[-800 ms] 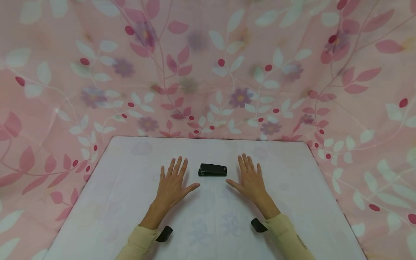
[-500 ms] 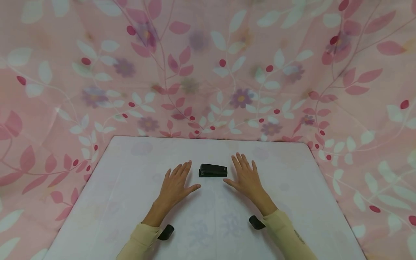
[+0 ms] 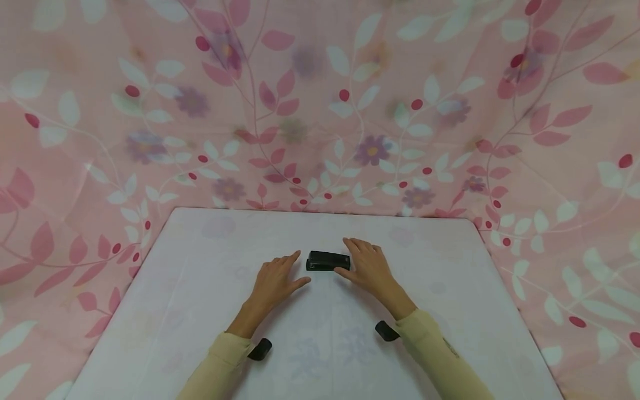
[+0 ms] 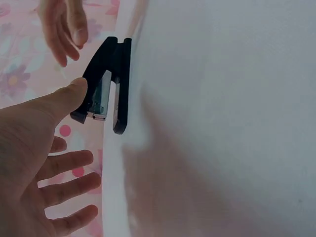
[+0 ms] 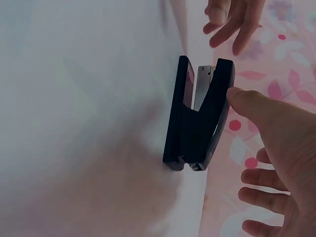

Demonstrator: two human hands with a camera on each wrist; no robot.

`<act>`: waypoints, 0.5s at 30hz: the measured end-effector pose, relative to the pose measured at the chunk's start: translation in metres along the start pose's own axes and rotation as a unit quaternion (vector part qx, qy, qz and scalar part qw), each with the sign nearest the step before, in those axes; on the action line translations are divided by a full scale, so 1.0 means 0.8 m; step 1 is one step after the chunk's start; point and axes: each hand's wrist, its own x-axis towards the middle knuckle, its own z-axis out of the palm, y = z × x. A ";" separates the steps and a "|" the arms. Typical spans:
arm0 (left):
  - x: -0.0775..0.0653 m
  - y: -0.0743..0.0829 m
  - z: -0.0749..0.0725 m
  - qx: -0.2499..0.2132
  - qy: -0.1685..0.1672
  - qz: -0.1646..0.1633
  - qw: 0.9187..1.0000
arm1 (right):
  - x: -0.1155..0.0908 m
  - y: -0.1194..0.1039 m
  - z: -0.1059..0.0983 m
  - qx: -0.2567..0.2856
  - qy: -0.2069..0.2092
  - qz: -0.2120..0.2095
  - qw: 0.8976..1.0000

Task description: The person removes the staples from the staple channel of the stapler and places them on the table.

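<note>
A black stapler (image 3: 327, 261) lies on the white-covered table, its long side across the person's front. In the left wrist view the stapler (image 4: 106, 81) shows its silver staple channel between the parted upper arm and base. My left hand (image 3: 275, 280) is just left of it, thumb and fingers spread and holding nothing. My right hand (image 3: 370, 266) is at its right end, fingers extended and slightly bent, with the thumb overlapping the stapler's near right corner in the head view. Whether that thumb touches it I cannot tell. The right wrist view also shows the stapler (image 5: 200, 116) ungripped.
The table (image 3: 200, 311) has a pale cloth with faint printed flowers. Behind it and at both sides hangs a pink floral curtain (image 3: 320, 111). Each wrist carries a black device, one on the left (image 3: 260, 349) and one on the right (image 3: 386, 331).
Both hands have moved inward toward the stapler, the right one farther, reaching its right end. Their fingers have turned from flat and spread to angled inward. The stapler stays in place.
</note>
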 end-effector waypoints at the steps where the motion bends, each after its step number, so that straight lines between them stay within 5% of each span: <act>1: 0.002 0.000 0.002 -0.001 -0.001 0.001 1.000 | 0.003 -0.001 0.000 0.000 0.000 -0.004 1.000; 15: 0.023 -0.002 0.032 -0.045 0.013 0.014 0.999 | 0.039 -0.033 0.017 -0.025 -0.027 -0.062 0.997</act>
